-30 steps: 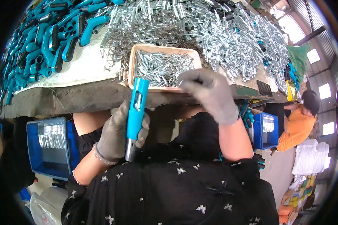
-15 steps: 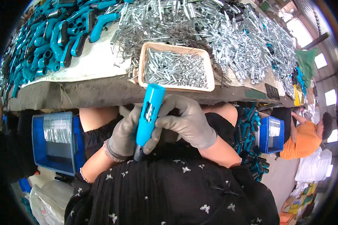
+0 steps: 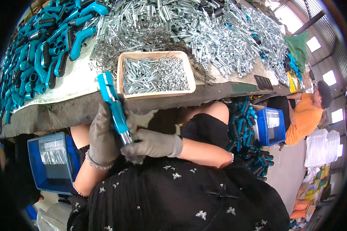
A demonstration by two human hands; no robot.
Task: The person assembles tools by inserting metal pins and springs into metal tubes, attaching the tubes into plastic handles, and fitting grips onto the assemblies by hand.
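A teal tubular tool body (image 3: 117,109) with a slot in its side is tilted in front of me, its top leaning left toward the bench. My left hand (image 3: 103,134), in a grey glove, is wrapped round its middle. My gloved right hand (image 3: 152,143) closes on its lower end, where a shiny metal sleeve (image 3: 126,137) shows between the teal part and my fingers. The dark tip below is partly hidden by that hand. Just beyond the tool, a cream tray (image 3: 158,93) of metal pins and small nut-like parts stands at the bench edge.
Teal pistol-shaped housings (image 3: 38,57) pile up at the left of the bench, metal tubes (image 3: 235,42) and springs behind the tray. Blue bins (image 3: 52,184) (image 3: 272,127) stand low on both sides. Teal-and-black pieces (image 3: 241,134) heap by my right knee. A person in orange (image 3: 306,121) sits at right.
The tool body has moved left and tipped leftward. My right hand has slid down to its lower end, where a metal sleeve now shows. The view has shifted slightly right.
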